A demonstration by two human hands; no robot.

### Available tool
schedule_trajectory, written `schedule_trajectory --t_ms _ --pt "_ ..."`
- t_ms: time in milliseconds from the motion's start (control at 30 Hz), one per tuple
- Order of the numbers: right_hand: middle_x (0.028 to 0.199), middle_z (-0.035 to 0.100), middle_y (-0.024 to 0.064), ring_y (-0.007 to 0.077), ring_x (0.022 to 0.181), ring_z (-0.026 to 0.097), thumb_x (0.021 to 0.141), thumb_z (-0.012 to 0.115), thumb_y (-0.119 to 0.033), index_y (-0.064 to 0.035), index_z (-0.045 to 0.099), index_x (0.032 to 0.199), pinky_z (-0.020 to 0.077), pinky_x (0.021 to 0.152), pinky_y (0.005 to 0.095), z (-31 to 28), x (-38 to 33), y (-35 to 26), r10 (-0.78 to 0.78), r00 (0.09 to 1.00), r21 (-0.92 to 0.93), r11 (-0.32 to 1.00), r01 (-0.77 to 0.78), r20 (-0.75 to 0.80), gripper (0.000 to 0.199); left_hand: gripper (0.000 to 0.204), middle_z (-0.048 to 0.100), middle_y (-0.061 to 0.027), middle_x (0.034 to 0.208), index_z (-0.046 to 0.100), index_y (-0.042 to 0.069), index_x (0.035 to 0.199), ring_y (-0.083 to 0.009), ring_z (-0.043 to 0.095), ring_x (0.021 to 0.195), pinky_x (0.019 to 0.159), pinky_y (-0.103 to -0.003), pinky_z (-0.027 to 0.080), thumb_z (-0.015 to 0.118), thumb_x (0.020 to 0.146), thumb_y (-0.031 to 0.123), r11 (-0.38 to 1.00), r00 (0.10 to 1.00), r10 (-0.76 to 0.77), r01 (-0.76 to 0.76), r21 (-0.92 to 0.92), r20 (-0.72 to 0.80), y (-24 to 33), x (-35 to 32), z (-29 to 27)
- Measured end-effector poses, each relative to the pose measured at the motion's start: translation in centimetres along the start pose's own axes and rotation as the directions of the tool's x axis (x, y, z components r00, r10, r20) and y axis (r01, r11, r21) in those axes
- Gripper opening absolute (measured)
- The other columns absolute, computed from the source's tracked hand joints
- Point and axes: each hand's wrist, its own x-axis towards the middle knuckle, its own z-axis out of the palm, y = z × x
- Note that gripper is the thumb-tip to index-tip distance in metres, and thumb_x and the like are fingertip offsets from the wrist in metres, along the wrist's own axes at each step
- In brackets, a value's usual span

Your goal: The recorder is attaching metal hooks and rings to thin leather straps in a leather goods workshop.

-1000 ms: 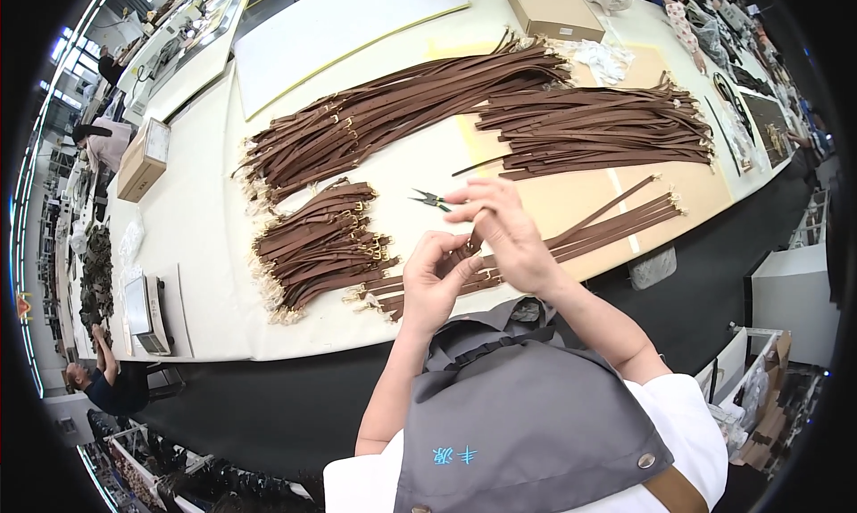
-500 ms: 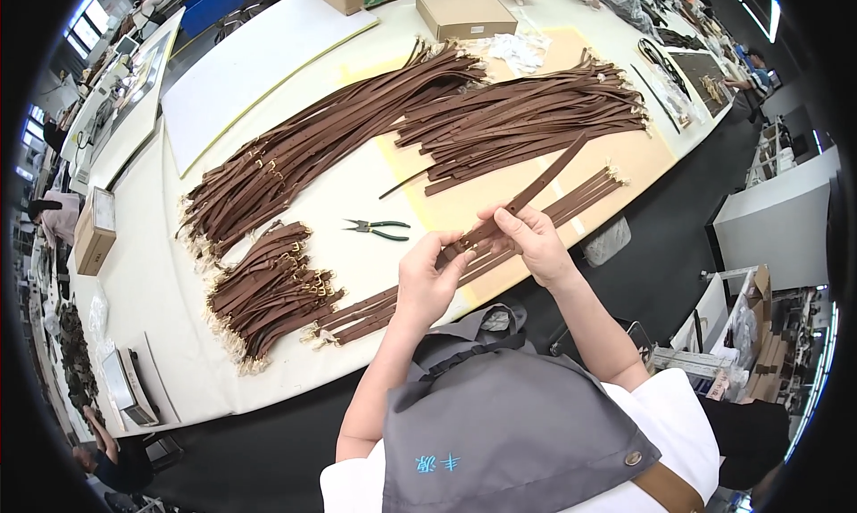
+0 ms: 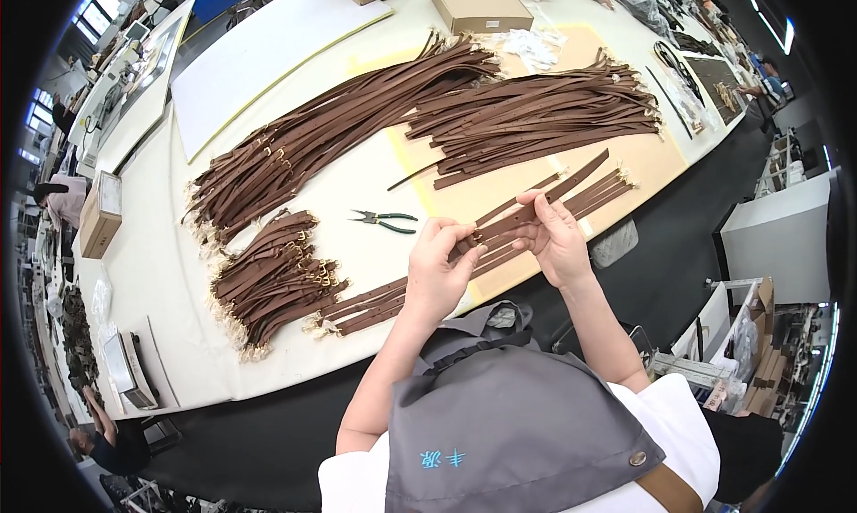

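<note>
Held between my hands above the table's near edge is a dark brown strap (image 3: 516,219) with small holes and a gold-coloured buckle at its left part. My left hand (image 3: 439,267) pinches it at the buckle, hiding part of it. Further right, my right hand (image 3: 558,242) has its thumb on the strap and its other fingers bent beneath. The strap's free end slants up and away past the thumb. A narrower strip with a pale tip (image 3: 542,183) shows just beyond it. Beneath my hands lies a row of brown straps (image 3: 375,304). Green-handled pliers (image 3: 378,218) lie left of my left hand.
Long strap piles lie at the far left (image 3: 299,138) and far right (image 3: 536,111). A shorter buckled pile (image 3: 272,285) lies nearer left. Behind stand a cardboard box (image 3: 482,11) and a white board (image 3: 268,58). Scissors (image 3: 671,66) lie far right. Other people work beyond the table.
My right hand has slid right along the strap, its grip looser. The strap sits lower and flatter, and the narrow pale-tipped strip has come into sight. The whole view has shifted slightly.
</note>
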Motion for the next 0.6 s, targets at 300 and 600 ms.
schedule_trajectory --t_ms 300,600 --pt "0.108 0.075 0.0134 0.0246 0.089 0.077 0.113 0.045 -0.034 -0.0052 0.063 0.121 0.0614 0.068 0.0268 2.7 0.0 -0.1 -0.037 0.998 -0.163 0.986 0.044 0.048 0.035 0.026 0.062 -0.0075 0.093 0.070 -0.002 0.108 -0.0132 0.064 0.076 0.064 -0.026 0.051 0.080 0.083 -0.003 0.999 0.999 0.022 -0.020 0.045 -0.040 -0.5 -0.6 -1.5" --pt "0.120 0.072 0.0138 0.0187 0.106 0.071 0.101 0.067 -0.016 -0.0001 0.055 0.140 0.0568 0.092 0.0309 10.4 -1.8 -0.4 0.038 0.912 -0.668 0.693 0.271 0.409 0.043 0.023 0.065 -0.0106 0.091 0.070 0.000 0.105 -0.0242 0.068 0.083 0.073 -0.034 0.056 0.079 0.084 0.001 0.995 0.999 0.036 -0.035 0.097 -0.011 -2.7 -2.1 -4.9"
